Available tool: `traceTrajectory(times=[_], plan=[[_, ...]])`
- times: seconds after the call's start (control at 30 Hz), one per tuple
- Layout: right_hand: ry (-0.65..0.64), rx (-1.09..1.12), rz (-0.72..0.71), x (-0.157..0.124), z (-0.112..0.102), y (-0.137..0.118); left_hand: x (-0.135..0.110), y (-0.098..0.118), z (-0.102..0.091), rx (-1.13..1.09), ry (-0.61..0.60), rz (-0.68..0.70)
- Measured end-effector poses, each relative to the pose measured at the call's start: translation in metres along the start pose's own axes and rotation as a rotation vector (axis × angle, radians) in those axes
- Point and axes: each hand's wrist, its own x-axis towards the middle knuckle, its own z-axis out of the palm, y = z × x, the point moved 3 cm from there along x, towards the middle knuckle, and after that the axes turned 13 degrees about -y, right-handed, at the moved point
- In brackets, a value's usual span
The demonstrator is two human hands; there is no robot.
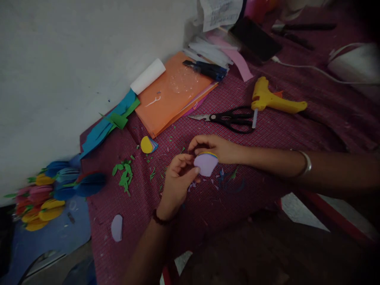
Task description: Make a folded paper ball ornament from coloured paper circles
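Between my two hands is a small stack of cut paper pieces (206,164), rounded at the top, lilac in front with yellow and blue edges behind. My left hand (177,178) pinches its left side, the thumb on the lilac face. My right hand (216,148) holds the stack from behind at the upper edge, its fingers curled and partly hidden. Beyond the hands lie black-handled scissors (225,118), blades pointing left. Another small stack of yellow, lilac and blue pieces (147,145) rests to the left. A single lilac piece (117,227) lies nearer the table's left edge.
A yellow glue gun (276,101) lies at the right, past the scissors. Orange sheets (175,89) carry a dark cutter (208,69), beside a white roll (148,76). Green scraps (126,176) litter the checked cloth (102,198). Paper flowers (50,190) stand on a blue surface at left.
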Motion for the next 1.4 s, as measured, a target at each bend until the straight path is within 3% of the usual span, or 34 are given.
traceTrajectory(times=[0.13, 0.23, 0.4, 0.57, 0.7, 0.87, 1.07, 1.2, 1.4], plan=[[0.049, 0.042, 0.012, 0.0, -0.004, -0.005, 0.002, 0.002, 0.005, -0.215, -0.052, -0.049], [0.023, 0.114, -0.078, -0.004, -0.005, -0.017, 0.001, 0.004, 0.002, -0.293, -0.019, -0.017], [-0.162, 0.202, -0.219, -0.009, 0.002, -0.031, -0.001, 0.005, -0.003, -0.292, 0.01, -0.001], [-0.175, 0.096, -0.215, -0.009, 0.007, -0.027, 0.002, 0.004, 0.001, -0.222, -0.031, -0.012], [-0.155, -0.104, -0.191, -0.011, 0.01, -0.025, 0.002, 0.003, -0.002, 0.02, 0.061, 0.054], [-0.165, -0.499, -0.171, -0.01, 0.007, -0.02, -0.004, 0.007, -0.01, 0.652, 0.196, 0.278], [-0.193, -0.447, -0.148, -0.006, 0.001, -0.012, -0.013, 0.019, -0.006, 1.231, 0.135, 0.529], [-0.204, -0.343, -0.121, -0.005, 0.0, -0.011, -0.014, 0.025, -0.001, 1.353, 0.116, 0.555], [-0.228, -0.285, -0.097, -0.005, -0.001, -0.01, -0.014, 0.026, -0.001, 1.288, 0.143, 0.574]])
